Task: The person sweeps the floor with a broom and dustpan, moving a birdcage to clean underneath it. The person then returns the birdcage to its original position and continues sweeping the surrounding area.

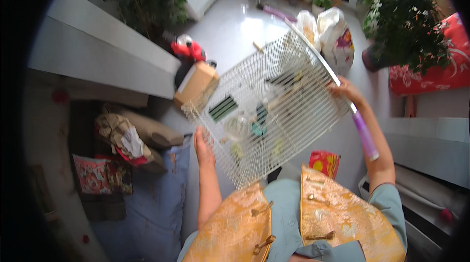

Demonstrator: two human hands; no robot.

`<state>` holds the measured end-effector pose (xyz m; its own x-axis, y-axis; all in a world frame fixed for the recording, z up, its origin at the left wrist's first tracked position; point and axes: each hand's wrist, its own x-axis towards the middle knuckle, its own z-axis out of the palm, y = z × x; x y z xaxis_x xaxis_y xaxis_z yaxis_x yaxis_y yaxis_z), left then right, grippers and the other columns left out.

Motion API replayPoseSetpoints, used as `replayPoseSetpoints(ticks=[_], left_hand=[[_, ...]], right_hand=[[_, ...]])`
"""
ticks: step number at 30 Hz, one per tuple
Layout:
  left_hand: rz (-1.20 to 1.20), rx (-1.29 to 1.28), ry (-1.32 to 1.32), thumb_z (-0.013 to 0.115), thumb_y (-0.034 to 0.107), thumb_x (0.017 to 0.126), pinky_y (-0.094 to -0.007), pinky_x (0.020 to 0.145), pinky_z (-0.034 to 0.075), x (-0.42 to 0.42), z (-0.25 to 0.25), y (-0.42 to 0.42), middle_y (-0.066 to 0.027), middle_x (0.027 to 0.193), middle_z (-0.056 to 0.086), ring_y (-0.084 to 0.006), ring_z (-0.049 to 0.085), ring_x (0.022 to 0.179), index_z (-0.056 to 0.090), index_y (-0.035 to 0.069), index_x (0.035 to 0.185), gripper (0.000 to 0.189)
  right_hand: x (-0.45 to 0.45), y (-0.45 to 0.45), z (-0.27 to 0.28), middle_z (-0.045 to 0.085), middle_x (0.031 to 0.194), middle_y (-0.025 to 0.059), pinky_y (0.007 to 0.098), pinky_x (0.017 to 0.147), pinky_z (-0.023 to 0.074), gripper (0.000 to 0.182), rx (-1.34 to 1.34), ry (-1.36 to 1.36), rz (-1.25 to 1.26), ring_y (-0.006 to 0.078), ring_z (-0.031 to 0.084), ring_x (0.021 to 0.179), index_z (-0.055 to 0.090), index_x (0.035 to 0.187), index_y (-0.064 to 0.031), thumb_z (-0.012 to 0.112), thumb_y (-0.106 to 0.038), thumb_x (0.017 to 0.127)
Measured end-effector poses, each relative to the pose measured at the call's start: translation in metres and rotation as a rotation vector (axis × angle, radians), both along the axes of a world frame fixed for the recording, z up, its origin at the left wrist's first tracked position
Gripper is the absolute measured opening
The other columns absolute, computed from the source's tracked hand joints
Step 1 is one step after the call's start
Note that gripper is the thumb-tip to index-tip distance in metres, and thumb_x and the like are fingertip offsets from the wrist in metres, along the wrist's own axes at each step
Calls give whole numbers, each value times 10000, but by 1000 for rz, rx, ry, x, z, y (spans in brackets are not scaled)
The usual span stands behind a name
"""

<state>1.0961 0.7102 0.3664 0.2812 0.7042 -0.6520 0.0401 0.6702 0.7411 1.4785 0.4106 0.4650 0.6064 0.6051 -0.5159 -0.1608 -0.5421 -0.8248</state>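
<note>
A white wire birdcage (279, 115) is held tilted in front of my chest. My left hand (204, 146) grips its left edge, the fingertips partly hidden by the wires. My right hand (345, 91) is at the right edge, closed around a white pole (315, 51) with a purple grip (365, 135) and apparently the cage rim too. Blurred through the bars are a dark bluish bird-like shape (261, 112), a clear round bowl (237, 128), a teal piece (259, 128) and a green slatted panel (223, 108). Two yellowish shapes show low in the cage.
A cardboard box (196, 85) and a red toy-like object (189, 50) stand left of the cage. White plastic bags (335, 40) rest on the floor beyond it. Leafy plants (404, 23) flank the room. A blue-covered couch (154, 192) with cushions lies left; a red packet (324, 163) is near me.
</note>
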Motion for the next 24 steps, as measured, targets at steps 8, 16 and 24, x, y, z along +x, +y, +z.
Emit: replayPoseSetpoints(ticks=[8, 16, 24], left_hand=[[98, -25, -75, 586, 427, 753, -347, 844, 313, 8, 7, 3, -92, 1082, 481, -197, 430, 1015, 501, 39, 1064, 505], [72, -56, -142, 638, 382, 723, -330, 823, 323, -2, 17, 40, -49, 976, 493, -147, 442, 939, 532, 62, 998, 435], [52, -40, -148, 588, 445, 760, -280, 655, 438, -25, 32, 98, -57, 846, 560, -144, 541, 787, 561, 62, 923, 418]], right_hand=[[-21, 23, 16, 557, 890, 11, 191, 681, 403, 339, -42, 155, -80, 72, 507, 761, 542, 1079, -66, 544, -270, 809], [-51, 41, 33, 551, 996, 32, 220, 708, 417, 376, -30, 125, -139, 91, 487, 857, 539, 1081, -60, 540, -285, 780], [-77, 80, 45, 552, 1006, 45, 224, 730, 420, 372, 32, 126, -155, 93, 506, 868, 532, 1104, -43, 542, -258, 801]])
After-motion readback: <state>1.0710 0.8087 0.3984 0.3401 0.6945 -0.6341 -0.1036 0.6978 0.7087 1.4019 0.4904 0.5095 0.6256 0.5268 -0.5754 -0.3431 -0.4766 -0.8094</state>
